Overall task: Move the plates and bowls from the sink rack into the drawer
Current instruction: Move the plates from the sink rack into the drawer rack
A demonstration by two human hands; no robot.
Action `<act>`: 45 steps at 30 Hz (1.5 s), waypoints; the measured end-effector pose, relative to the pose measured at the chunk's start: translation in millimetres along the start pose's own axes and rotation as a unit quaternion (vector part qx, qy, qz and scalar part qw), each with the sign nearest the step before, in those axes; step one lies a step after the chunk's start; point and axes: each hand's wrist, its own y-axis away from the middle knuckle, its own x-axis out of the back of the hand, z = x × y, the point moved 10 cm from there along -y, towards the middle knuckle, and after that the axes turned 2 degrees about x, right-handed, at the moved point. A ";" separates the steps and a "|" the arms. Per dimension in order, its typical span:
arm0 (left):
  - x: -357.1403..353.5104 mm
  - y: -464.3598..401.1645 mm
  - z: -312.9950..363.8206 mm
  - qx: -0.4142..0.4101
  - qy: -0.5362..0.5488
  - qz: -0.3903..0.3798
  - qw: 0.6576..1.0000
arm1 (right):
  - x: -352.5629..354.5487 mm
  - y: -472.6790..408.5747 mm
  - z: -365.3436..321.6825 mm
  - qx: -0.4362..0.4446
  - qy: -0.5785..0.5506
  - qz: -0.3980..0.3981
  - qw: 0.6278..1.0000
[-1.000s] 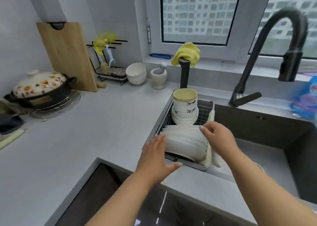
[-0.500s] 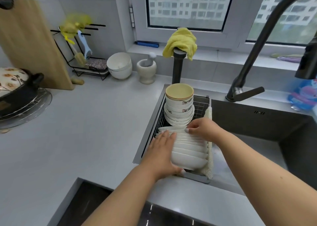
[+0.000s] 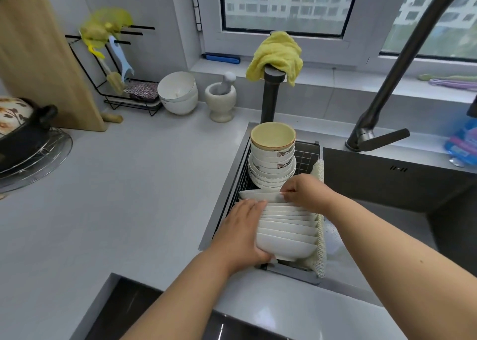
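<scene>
White plates (image 3: 287, 226) stand on edge in a row inside the sink rack (image 3: 307, 153), with a stack of bowls (image 3: 272, 159) just behind them. The left hand (image 3: 241, 232) cups the row's near left side, fingers curled round the front plate. The right hand (image 3: 304, 191) pinches the rim of a plate at the far end. Grey tabletop (image 3: 129, 184) spreads to the left; a black faucet (image 3: 382, 107) arches over the sink.
</scene>
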 end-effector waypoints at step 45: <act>63.9 55.1 6.4 0.126 0.203 0.129 0.962 | 114.3 91.9 -78.2 0.154 -0.029 0.244 0.957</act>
